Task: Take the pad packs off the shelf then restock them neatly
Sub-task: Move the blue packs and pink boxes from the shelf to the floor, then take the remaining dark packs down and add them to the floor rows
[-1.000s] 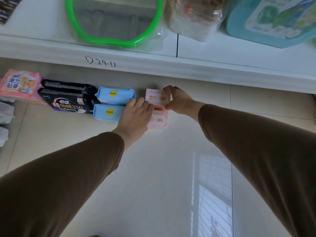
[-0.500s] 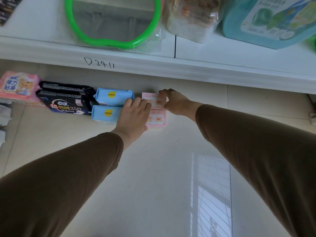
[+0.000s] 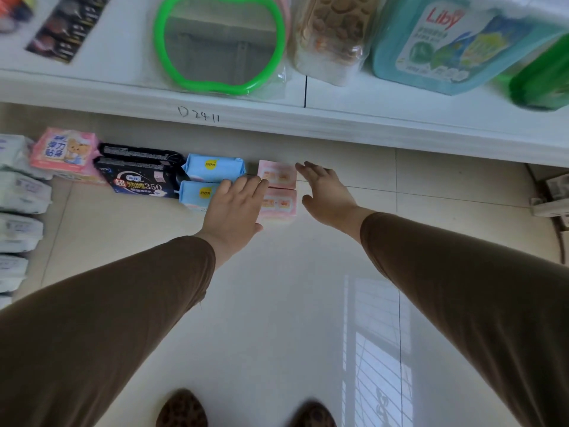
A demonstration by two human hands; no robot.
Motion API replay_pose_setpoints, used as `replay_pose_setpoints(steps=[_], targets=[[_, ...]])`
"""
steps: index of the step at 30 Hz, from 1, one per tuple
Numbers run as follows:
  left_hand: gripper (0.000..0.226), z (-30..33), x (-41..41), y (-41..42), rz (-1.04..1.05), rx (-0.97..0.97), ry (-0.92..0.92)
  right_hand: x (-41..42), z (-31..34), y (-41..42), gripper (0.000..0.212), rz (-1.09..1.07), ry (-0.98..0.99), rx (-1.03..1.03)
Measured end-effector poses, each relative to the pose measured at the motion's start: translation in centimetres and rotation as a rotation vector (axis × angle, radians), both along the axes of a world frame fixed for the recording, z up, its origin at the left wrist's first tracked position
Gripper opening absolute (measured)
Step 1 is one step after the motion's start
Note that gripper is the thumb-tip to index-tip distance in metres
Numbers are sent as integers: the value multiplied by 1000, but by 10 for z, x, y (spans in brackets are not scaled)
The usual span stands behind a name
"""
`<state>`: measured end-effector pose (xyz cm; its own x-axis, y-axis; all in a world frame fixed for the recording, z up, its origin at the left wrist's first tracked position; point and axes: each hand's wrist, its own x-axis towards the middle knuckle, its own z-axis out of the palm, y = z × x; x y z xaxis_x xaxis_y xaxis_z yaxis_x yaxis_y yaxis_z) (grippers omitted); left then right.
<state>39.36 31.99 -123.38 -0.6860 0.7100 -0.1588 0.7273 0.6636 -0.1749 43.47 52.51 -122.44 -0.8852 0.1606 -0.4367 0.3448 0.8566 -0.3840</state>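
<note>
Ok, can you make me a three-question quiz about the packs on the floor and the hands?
1. Where do the pink packs lie?
A. right of the blue packs
B. on the white shelf
C. left of the black packs

2. How many blue packs show?
A. one
B. two
C. four

3. How is the right hand?
A. curled round a pack
B. open, fingers straight
C. out of view

Answers:
1. A: they sit on the floor tiles just right of the blue packs, with the black packs further left.
2. B: two lie one behind the other, each with a yellow sticker.
3. B: its fingers are spread beside the pink packs and hold nothing; the left hand lies flat too.
</note>
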Motion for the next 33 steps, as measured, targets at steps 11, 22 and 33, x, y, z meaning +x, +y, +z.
replay_pose_setpoints(steps=[11, 22, 33], targets=[[84, 213, 52, -61, 82, 185, -167, 90, 212, -64, 67, 40, 185, 64], [86, 569, 77, -108, 3, 394, -130, 144, 565, -117, 70, 71, 378, 124], [87, 899, 94, -148, -143, 596, 39, 177, 887, -146, 73, 124, 713, 260]])
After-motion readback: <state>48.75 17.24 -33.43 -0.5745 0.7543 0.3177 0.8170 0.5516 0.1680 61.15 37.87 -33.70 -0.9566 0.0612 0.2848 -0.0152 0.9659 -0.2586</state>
